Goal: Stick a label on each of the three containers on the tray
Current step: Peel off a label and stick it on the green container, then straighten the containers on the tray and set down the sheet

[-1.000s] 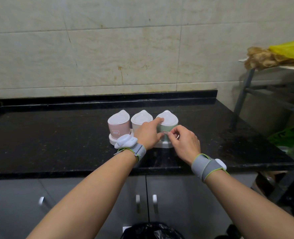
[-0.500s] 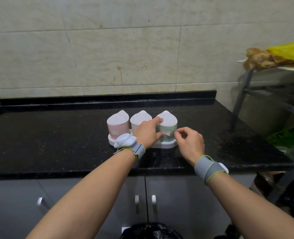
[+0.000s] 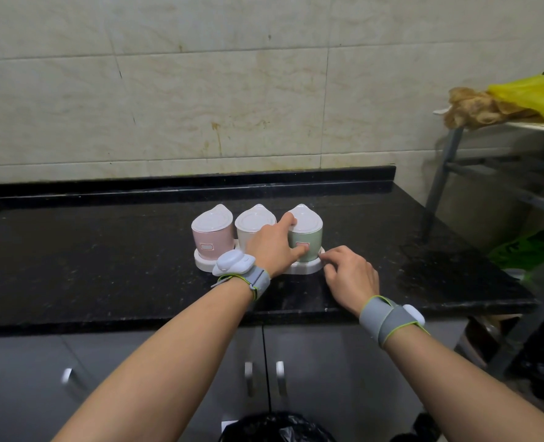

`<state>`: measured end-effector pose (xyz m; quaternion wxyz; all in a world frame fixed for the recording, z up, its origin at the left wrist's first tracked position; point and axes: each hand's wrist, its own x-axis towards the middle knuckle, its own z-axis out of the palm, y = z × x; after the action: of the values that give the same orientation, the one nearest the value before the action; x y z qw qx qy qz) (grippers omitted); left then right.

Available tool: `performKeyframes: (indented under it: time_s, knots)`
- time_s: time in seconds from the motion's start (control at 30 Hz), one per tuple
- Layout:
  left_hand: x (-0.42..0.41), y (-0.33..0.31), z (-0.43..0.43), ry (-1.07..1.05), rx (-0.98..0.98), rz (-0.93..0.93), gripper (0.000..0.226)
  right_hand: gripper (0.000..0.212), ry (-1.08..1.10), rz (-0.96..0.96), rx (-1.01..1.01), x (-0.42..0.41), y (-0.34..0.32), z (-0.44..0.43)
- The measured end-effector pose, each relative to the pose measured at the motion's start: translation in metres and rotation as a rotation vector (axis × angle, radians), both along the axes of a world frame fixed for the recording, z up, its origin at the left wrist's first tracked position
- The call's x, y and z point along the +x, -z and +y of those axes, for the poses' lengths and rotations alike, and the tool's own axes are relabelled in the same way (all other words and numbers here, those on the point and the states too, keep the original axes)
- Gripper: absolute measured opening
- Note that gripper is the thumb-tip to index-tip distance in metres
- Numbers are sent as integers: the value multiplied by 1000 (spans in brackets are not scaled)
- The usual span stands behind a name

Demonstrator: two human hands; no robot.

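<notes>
Three lidded containers stand in a row on a white tray (image 3: 309, 268) on the black counter: a pink one (image 3: 212, 236) at left with a label on its front, a cream one (image 3: 252, 225) in the middle, a green one (image 3: 311, 238) at right. My left hand (image 3: 272, 248) grips the green container, forefinger on its lid, thumb pressing the label (image 3: 302, 245) on its front. It hides the cream container's front. My right hand (image 3: 349, 274) rests by the tray's right end, fingers loosely curled, holding nothing.
The black counter (image 3: 105, 266) ends at a front edge above grey cabinet doors (image 3: 312, 378). A metal rack (image 3: 475, 161) with a yellow bag (image 3: 532, 94) stands to the right. A black bin bag (image 3: 277, 429) sits below.
My right hand has let go of the label on the green container and drawn back to the right, down beside the tray. My left thumb now presses the label.
</notes>
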<state>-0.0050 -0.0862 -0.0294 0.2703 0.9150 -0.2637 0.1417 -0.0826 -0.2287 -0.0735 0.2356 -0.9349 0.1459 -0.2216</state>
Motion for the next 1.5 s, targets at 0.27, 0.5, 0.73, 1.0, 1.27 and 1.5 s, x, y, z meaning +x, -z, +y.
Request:
performKeyframes:
  time_s: [0.27, 0.5, 0.73, 1.0, 1.27, 1.5]
  knots:
    - [-2, 0, -2, 18, -3, 25, 47, 29, 2, 0, 4, 0, 1, 0]
    - [1, -2, 10, 144, -44, 129, 41, 29, -9, -9, 8, 0, 3, -1]
    - [3, -1, 16, 176, -43, 134, 44, 29, -6, -15, 23, 0, 4, -2]
    - [-5, 6, 37, 77, -109, 42, 49, 18, 5, -186, 139, 1, 1, -2]
    - [-11, 30, 75, -142, -200, -20, 14, 35, -75, -431, -147, 11, -30, 20]
    - [-8, 44, 107, -373, -119, -67, 13, 36, -225, -326, -373, 29, -52, 53]
